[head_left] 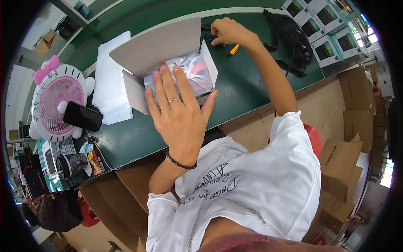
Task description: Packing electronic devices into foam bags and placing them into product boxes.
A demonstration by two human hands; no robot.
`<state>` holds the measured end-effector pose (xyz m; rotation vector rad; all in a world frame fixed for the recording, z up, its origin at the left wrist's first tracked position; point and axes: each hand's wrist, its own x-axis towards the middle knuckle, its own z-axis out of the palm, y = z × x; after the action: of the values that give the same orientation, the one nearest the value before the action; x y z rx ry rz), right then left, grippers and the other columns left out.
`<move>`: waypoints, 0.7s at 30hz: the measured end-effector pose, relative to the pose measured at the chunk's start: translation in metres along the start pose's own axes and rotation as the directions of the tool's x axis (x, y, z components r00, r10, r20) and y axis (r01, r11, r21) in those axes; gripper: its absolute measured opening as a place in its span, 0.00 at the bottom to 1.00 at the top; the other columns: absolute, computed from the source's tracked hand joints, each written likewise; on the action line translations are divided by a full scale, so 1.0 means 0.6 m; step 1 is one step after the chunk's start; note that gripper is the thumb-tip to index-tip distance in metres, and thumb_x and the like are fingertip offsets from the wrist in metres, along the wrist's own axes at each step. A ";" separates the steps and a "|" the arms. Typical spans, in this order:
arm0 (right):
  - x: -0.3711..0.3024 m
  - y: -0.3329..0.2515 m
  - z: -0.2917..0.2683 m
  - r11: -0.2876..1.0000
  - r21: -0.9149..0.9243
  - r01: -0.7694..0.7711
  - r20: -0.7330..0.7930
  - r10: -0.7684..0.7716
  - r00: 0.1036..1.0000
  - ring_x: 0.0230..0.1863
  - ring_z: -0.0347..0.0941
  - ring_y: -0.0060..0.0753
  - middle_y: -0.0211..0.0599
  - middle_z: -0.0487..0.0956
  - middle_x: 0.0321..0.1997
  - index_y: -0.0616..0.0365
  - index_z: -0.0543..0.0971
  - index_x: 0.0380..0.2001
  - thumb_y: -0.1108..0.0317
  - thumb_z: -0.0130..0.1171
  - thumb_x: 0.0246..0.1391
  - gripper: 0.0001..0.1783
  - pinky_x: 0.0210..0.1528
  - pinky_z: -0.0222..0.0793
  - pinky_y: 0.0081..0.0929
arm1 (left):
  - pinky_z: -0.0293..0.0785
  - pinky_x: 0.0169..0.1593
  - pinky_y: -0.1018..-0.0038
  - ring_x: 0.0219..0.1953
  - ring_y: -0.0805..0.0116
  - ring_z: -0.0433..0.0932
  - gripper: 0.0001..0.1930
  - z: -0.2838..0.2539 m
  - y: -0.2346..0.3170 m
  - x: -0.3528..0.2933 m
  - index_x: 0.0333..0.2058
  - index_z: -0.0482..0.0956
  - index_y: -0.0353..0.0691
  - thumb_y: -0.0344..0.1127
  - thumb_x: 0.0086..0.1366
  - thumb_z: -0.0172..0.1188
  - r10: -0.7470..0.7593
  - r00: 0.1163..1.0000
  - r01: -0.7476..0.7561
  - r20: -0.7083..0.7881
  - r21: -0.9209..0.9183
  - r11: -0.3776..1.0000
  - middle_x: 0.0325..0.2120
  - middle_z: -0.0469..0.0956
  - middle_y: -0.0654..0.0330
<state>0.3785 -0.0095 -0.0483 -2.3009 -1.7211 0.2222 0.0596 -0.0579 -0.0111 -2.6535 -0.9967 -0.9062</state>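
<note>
A white cardboard box (153, 46) stands on the green table with its lid raised at the back. Inside lies something wrapped in clear plastic (195, 67), with a bit of red showing through. Fingers spread, my left hand (178, 113) lies flat over the wrapped contents, its thumb by the box's near right corner. My right hand (231, 32) is beyond the box's right side, fingers curled down at a black cable (207, 38), which it seems to pinch. Just beside that hand rests a small yellow-orange object with a dark end (234, 49).
White sheets (111, 84) lie left of the box. Farther left are a pink-and-white fan (58, 101), a dark phone (82, 116) and a cup (73, 164). A black bag (291, 42) and stacked printed boxes (327, 50) occupy the right end. Cardboard cartons (340, 157) stand on the floor.
</note>
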 end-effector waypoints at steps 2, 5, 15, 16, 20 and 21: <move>0.012 -0.004 0.022 0.998 0.021 -0.053 0.101 0.051 0.994 0.34 0.83 0.45 0.46 0.85 0.31 0.59 0.82 0.43 0.66 0.71 0.48 0.18 0.39 0.78 0.38 | 0.66 0.66 0.48 0.64 0.47 0.71 0.42 0.001 0.000 -0.004 0.59 0.75 0.33 0.62 0.55 0.69 -0.014 1.000 0.014 -0.013 -0.002 1.000 0.61 0.72 0.44; 0.018 0.025 0.009 0.966 0.219 0.139 0.012 -0.145 0.989 0.34 0.83 0.41 0.45 0.83 0.30 0.59 0.79 0.45 0.71 0.68 0.49 0.19 0.37 0.77 0.34 | 0.66 0.66 0.49 0.64 0.47 0.71 0.41 0.004 0.005 0.001 0.59 0.75 0.34 0.62 0.57 0.68 -0.040 0.999 0.040 -0.019 -0.014 0.999 0.62 0.72 0.46; -0.175 -0.194 -0.202 0.725 0.501 0.473 -0.565 -0.139 0.813 0.45 0.79 0.24 0.37 0.81 0.50 0.62 0.80 0.51 0.75 0.65 0.59 0.17 0.49 0.76 0.24 | 0.69 0.62 0.49 0.61 0.46 0.73 0.42 0.010 0.006 -0.004 0.56 0.77 0.35 0.53 0.45 0.77 -0.085 0.994 0.078 -0.072 -0.095 0.992 0.60 0.73 0.46; -0.194 -0.241 -0.196 0.742 0.433 0.511 -0.548 -0.233 0.803 0.44 0.79 0.24 0.37 0.81 0.50 0.62 0.81 0.50 0.77 0.66 0.57 0.16 0.49 0.76 0.23 | 0.69 0.62 0.49 0.60 0.44 0.73 0.41 0.012 0.009 -0.004 0.56 0.76 0.35 0.52 0.45 0.77 -0.083 0.994 0.073 -0.076 -0.132 0.989 0.59 0.73 0.45; -0.174 -0.360 -0.151 0.760 0.368 0.535 -0.237 -0.480 0.845 0.38 0.79 0.24 0.35 0.81 0.45 0.62 0.83 0.44 0.77 0.71 0.51 0.15 0.42 0.76 0.20 | 0.68 0.62 0.48 0.57 0.38 0.73 0.38 0.020 0.013 -0.013 0.55 0.77 0.33 0.47 0.47 0.77 -0.110 0.986 0.087 -0.124 -0.182 0.980 0.56 0.74 0.43; -0.155 -0.371 -0.131 0.755 0.334 0.564 -0.253 -0.505 0.825 0.35 0.79 0.25 0.35 0.81 0.40 0.61 0.82 0.43 0.76 0.71 0.51 0.15 0.40 0.77 0.22 | 0.69 0.62 0.48 0.56 0.35 0.73 0.36 0.020 0.007 -0.014 0.54 0.77 0.32 0.46 0.49 0.76 -0.099 0.985 0.071 -0.140 -0.194 0.979 0.54 0.74 0.42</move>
<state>0.1690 -0.0482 0.0895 -1.4254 -1.9585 0.2474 0.0633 -0.0617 -0.0257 -2.6604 -1.0430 -1.2558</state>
